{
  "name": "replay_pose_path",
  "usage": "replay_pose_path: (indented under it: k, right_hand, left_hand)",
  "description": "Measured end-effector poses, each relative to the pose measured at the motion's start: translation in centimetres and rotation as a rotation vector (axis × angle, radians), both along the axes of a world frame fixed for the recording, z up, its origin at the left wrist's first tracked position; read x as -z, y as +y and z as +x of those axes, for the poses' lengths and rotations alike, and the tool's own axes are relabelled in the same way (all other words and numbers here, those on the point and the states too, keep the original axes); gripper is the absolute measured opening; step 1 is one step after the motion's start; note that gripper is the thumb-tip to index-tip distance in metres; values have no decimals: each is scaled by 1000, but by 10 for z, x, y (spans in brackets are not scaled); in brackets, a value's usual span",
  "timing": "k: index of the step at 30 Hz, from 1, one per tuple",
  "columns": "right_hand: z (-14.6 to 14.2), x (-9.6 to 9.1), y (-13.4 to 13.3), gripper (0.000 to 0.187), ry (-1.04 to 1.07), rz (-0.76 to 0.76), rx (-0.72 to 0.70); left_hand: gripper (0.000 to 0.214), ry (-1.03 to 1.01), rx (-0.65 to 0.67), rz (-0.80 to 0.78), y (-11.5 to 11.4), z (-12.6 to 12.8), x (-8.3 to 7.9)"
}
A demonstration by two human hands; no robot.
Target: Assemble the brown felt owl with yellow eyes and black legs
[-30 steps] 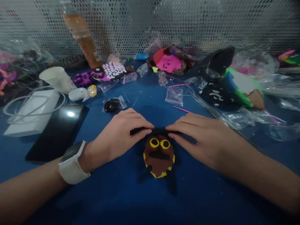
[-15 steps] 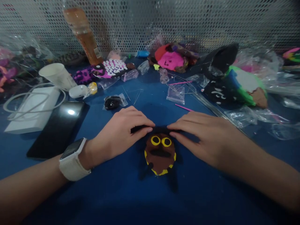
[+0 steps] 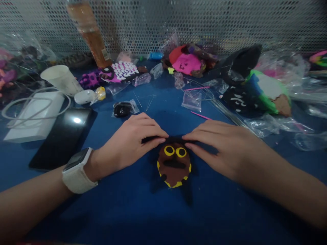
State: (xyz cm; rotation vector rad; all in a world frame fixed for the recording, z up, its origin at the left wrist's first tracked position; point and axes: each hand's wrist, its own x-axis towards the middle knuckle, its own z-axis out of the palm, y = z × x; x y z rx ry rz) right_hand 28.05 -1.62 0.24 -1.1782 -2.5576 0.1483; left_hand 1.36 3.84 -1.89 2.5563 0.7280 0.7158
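Observation:
A brown clay figure [image 3: 174,172] lies on the blue table between my hands. It has round black eyes rimmed in yellow, a black mouth-like strip and yellow patches along its lower edge. Dark pointed shapes stick out below it. Along its top runs a black clay edge [image 3: 175,139]. My left hand [image 3: 139,139], with a watch on the wrist, pinches this edge at the left between thumb and fingers. From the other side my right hand [image 3: 217,146] pinches the same edge at the right. The fingertips partly hide the black clay.
To the left lie a phone [image 3: 63,137], a white box [image 3: 35,117] with a cable, and a paper cup [image 3: 61,80]. A drink bottle [image 3: 93,41] leans at the back. Wrapped black clay [image 3: 122,109], thin wires, plastic bags and a green-and-white clay piece [image 3: 268,92] lie beyond my hands.
The whole view has shifted slightly, so things appear a little higher. Both hands keep their pinch at the top of the figure, with hardly any visible movement.

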Motion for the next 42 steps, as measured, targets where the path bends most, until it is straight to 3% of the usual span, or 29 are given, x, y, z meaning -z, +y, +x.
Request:
replay_pose_path:
  k: [33, 42]
  right_hand:
    - [3, 0, -7, 19, 49, -36, 9]
    - [5, -2, -7, 15, 26, -114, 63]
  left_hand:
    - [10, 108, -34, -190, 5, -2, -4]
    - [15, 124, -39, -231, 7, -5, -6]
